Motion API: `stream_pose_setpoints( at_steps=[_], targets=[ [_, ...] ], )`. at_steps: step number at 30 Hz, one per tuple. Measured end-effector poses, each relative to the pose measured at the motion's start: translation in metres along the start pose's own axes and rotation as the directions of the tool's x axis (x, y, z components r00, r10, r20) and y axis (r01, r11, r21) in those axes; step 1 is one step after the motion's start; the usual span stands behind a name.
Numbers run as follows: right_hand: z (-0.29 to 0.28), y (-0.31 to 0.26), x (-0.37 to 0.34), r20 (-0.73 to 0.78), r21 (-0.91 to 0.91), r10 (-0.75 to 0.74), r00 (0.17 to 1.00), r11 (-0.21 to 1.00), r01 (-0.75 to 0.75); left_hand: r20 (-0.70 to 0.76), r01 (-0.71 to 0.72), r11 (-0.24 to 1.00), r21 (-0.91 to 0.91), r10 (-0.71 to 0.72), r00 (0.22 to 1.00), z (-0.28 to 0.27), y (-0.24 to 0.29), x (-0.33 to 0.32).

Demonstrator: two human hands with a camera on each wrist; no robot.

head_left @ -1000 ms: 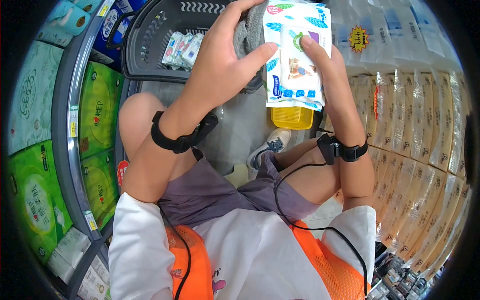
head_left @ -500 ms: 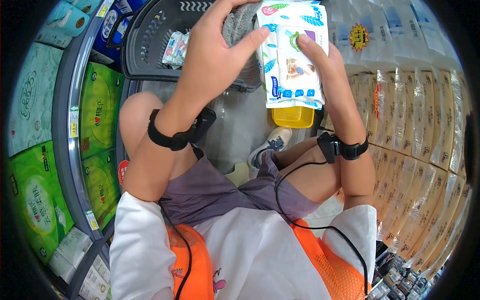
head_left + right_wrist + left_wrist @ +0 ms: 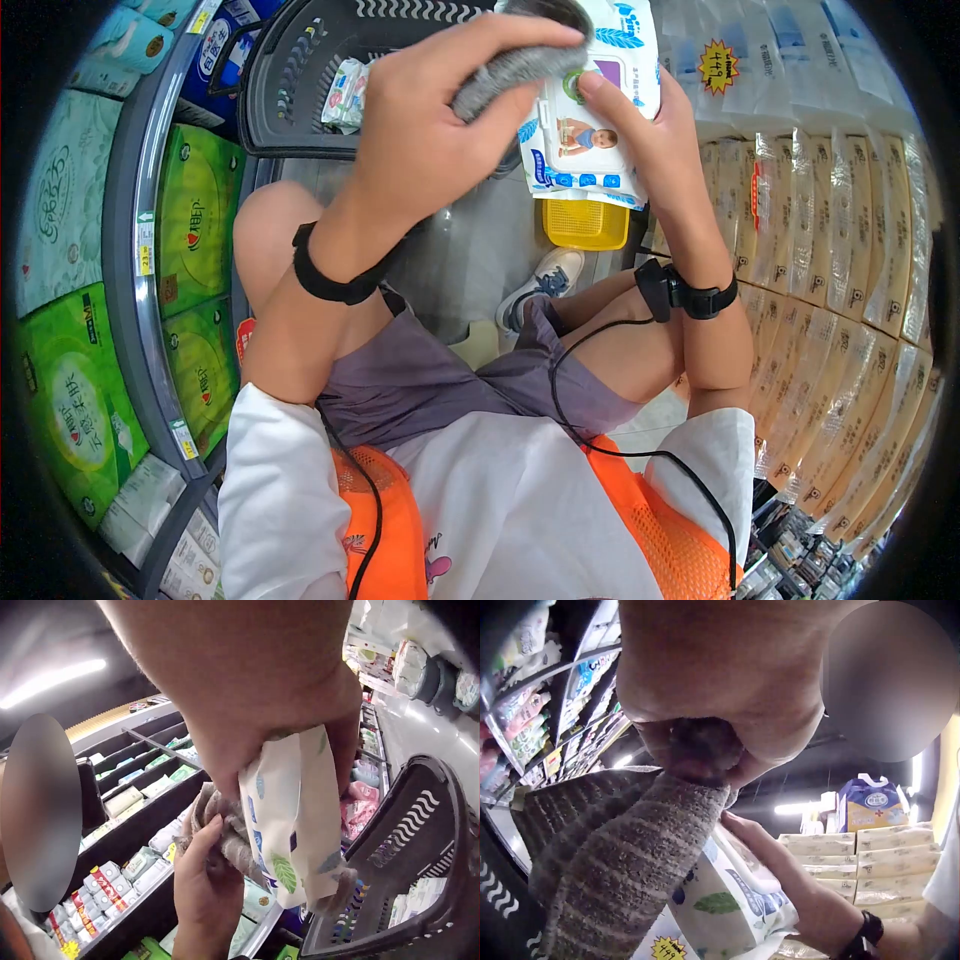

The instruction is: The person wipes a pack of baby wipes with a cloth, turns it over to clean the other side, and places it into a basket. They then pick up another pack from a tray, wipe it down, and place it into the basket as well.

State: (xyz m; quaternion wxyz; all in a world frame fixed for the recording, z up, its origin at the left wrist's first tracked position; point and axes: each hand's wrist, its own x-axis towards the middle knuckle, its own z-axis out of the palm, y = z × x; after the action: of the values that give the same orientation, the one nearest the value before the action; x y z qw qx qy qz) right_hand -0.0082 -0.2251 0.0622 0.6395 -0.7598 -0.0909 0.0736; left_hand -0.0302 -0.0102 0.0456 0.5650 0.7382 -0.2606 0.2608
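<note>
In the head view my left hand (image 3: pixel 430 130) grips a bunched grey cloth (image 3: pixel 520 75), which lies against the upper left of a white wipes pack (image 3: pixel 580 150). My right hand (image 3: pixel 655 140) holds the pack by its right side, thumb on its lid. The cloth (image 3: pixel 630 862) hangs in folds below my left hand (image 3: pixel 720 690) in the left wrist view. From the right wrist, the pack (image 3: pixel 292 817) hangs edge-on under my right hand (image 3: pixel 262 697), with the cloth (image 3: pixel 232 832) passing behind it.
A dark basket (image 3: pixel 300 100) with small packs (image 3: pixel 345 95) stands at the upper left, and a yellow basket (image 3: pixel 585 222) sits on the floor beyond the shoe (image 3: pixel 545 285). Green packs (image 3: pixel 195 225) fill the left shelf; wrapped stacks (image 3: pixel 830 230) rise at the right.
My left hand has moved up and right across the pack, bringing the cloth over its upper left part. The pack has shifted slightly upward and tilted in my right hand.
</note>
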Motion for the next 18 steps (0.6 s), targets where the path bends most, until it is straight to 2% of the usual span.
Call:
stream_pose_setpoints(
  at_steps=[4,5,8,10,12,13,15,17,18],
  targets=[
    [-0.001,0.008,0.000,-0.016,-0.110,-0.132,0.991,0.985,0.129,0.084,-0.105,0.978,0.180,0.091,0.992,0.003,0.002,-0.001],
    [-0.001,0.008,0.001,-0.012,-0.132,-0.115,0.993,0.985,0.113,0.069,-0.099,0.978,0.185,0.087,0.994,0.004,0.001,-0.001],
    [-0.002,0.007,0.003,-0.013,-0.167,-0.074,0.997,0.983,0.070,0.030,0.005,0.958,0.286,-0.014,0.999,0.002,-0.005,-0.002],
    [-0.003,0.010,0.006,-0.028,-0.148,-0.058,0.998,0.988,0.053,0.008,0.120,0.969,0.218,-0.125,0.992,-0.004,0.022,0.010],
    [-0.003,0.008,0.005,-0.036,-0.147,-0.058,0.998,0.988,0.052,-0.004,0.203,0.970,0.132,-0.204,0.979,-0.008,0.024,0.012],
    [-0.003,0.007,0.006,-0.039,-0.146,-0.059,0.997,0.988,0.053,-0.006,0.227,0.971,0.081,-0.227,0.974,-0.009,0.008,0.009],
    [-0.002,0.006,0.005,-0.043,-0.139,-0.068,0.997,0.988,0.062,-0.023,0.143,0.988,0.053,-0.142,0.990,-0.005,-0.007,0.003],
    [-0.002,0.006,0.005,-0.038,-0.153,-0.086,0.996,0.985,0.079,-0.048,-0.069,0.992,0.106,0.075,0.996,0.004,-0.012,-0.001],
    [-0.003,0.007,0.005,-0.030,-0.171,-0.099,0.995,0.981,0.093,-0.002,-0.057,0.990,0.131,0.058,0.998,0.009,-0.011,-0.002]
  ],
)
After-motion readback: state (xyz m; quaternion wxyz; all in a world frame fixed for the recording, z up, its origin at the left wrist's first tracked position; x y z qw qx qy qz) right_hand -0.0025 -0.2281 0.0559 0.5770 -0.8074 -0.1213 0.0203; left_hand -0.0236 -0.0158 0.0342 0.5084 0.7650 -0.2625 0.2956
